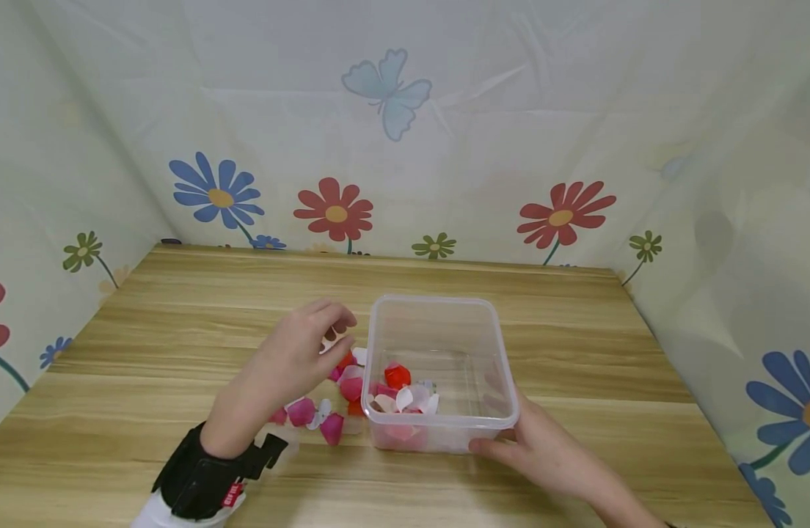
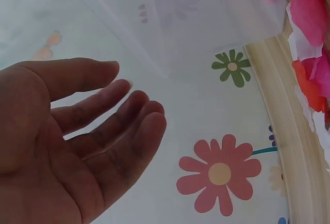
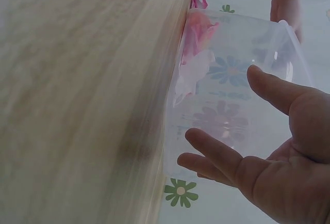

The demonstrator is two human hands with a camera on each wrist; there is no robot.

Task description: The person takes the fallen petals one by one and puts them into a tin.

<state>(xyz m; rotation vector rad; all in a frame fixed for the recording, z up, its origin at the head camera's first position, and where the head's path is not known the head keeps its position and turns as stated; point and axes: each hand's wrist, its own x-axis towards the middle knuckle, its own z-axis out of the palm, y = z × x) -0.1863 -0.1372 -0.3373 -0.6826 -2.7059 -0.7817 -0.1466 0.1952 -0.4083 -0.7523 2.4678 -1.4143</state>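
A clear plastic box [image 1: 444,422] without a lid stands on the table, with red, pink and white petals [image 1: 398,377] heaped in its left part. More loose petals [image 1: 301,413] lie on the table left of it. My left hand [image 1: 293,356] is above these petals, beside the box's left wall. In the left wrist view, the left hand [image 2: 98,136] has loosely bent fingers and nothing in them. At the box's near right corner is my right hand [image 1: 544,447], its thumb by the front wall. Its fingers [image 3: 216,154] look spread along the box in the right wrist view.
The wood-grain table [image 1: 563,330] is bounded by a pale cloth backdrop [image 1: 478,147] printed with flowers and a butterfly. Cloth also hangs at the left and right sides. A black strap [image 1: 203,469] circles the left wrist.
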